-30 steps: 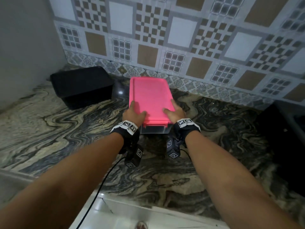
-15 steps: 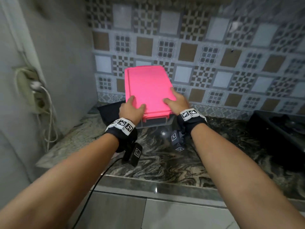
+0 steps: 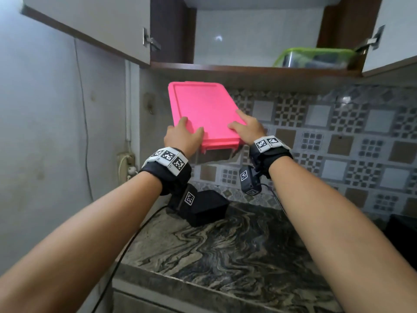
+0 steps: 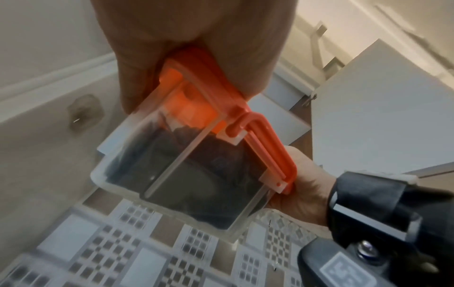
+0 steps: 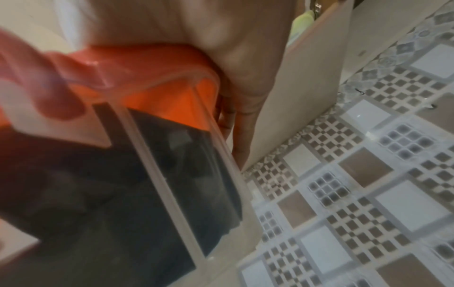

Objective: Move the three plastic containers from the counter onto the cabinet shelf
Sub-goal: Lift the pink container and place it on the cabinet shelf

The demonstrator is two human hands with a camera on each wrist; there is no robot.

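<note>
A clear container with a pink lid (image 3: 203,109) and dark contents hangs in the air above the counter (image 3: 225,245), just below the cabinet shelf (image 3: 248,70). My left hand (image 3: 182,136) grips its near left corner, thumb on the lid. My right hand (image 3: 246,127) grips the near right corner the same way. In the left wrist view the lid looks orange on the container (image 4: 191,174), with my left hand (image 4: 172,38) curled over its edge. The right wrist view shows the container (image 5: 123,184) close up under my right hand (image 5: 221,48). A green-lidded container (image 3: 313,57) stands on the shelf at the right. A black container (image 3: 207,207) sits on the counter.
The cabinet doors stand open, one at the left (image 3: 90,26) and one at the right (image 3: 394,30). A wall socket with a cable (image 3: 126,163) is on the left wall. A dark object (image 3: 404,233) sits at the counter's right edge. Patterned tiles cover the back wall.
Both hands have lifted the pink-lidded container off the counter and up towards the shelf. My view has tilted up, and the open cabinet now shows.
</note>
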